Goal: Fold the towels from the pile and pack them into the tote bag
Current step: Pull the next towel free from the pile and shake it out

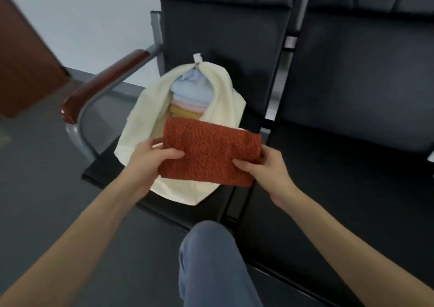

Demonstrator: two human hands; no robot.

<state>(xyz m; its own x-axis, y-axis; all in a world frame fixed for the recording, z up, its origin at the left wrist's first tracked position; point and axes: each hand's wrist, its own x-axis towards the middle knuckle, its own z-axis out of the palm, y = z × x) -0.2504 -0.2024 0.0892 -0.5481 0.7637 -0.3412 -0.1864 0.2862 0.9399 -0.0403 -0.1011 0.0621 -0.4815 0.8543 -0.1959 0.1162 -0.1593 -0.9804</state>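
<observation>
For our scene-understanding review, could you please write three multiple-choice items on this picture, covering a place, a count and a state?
1. Where does the tote bag lie?
A. on the floor
B. on the black seat beside the armrest
C. on the person's knee

2. How many folded towels show inside the bag?
A. one
B. three
C. six

3. How is the rust-red towel held?
A. folded, gripped by the left hand and the right hand
B. unfolded, dangling from one hand
C. lying untouched

Answers: 1 B, bag rests on the seat; 2 B, blue, pink and mustard layers show; 3 A, thumbs press its top.
</observation>
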